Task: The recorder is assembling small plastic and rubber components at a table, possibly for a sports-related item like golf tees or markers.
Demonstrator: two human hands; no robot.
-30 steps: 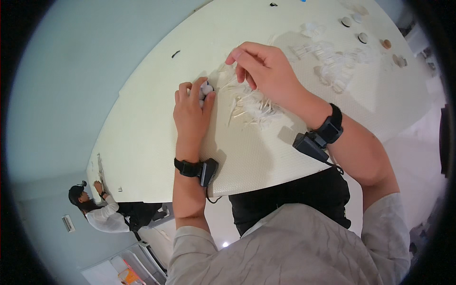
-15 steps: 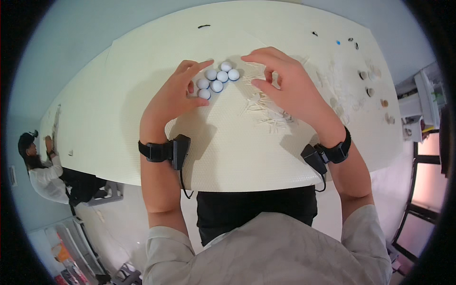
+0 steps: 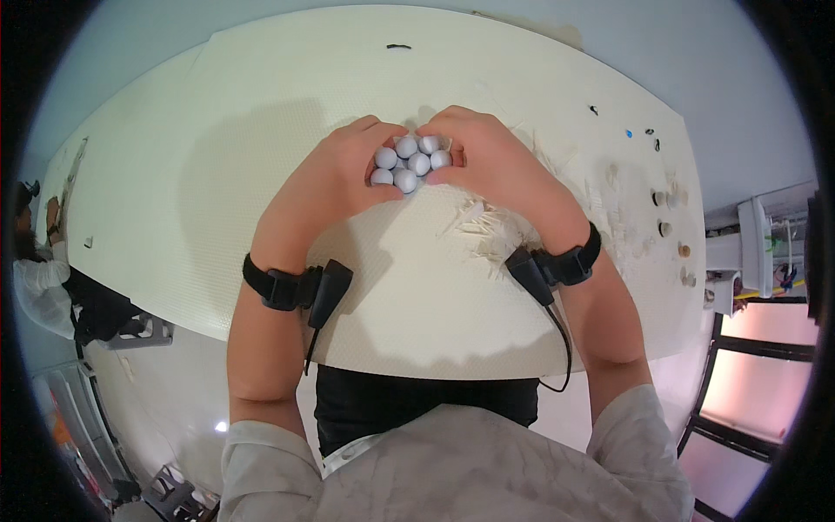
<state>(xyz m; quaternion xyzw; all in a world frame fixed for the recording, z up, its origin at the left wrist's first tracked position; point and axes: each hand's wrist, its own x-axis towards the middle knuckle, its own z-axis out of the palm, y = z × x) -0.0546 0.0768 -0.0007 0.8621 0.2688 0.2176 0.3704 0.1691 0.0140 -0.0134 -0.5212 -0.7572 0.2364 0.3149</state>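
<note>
A tight cluster of small white balls [image 3: 419,163] lies on the pale table, gathered between my two hands. My left hand [image 3: 337,170] curves round the left side of the cluster, its fingers at the far edge and its thumb at the near edge. From the other side my right hand [image 3: 492,160] closes in the same way, with fingertips and thumb against the right-hand balls. Some of the fingers are hidden behind the balls. Beside my right wrist is a loose heap of thin pale sticks [image 3: 489,228].
Several small round pieces [image 3: 664,229] lie along the table's right side, near a blue dot-like piece [image 3: 629,134] and tiny black bits. A short black strip [image 3: 398,47] rests at the far edge. Another person [image 3: 42,291] sits at the far left.
My hands have come in from both sides and closed round the balls. The balls, looser before, are now bunched together. The view has shifted slightly.
</note>
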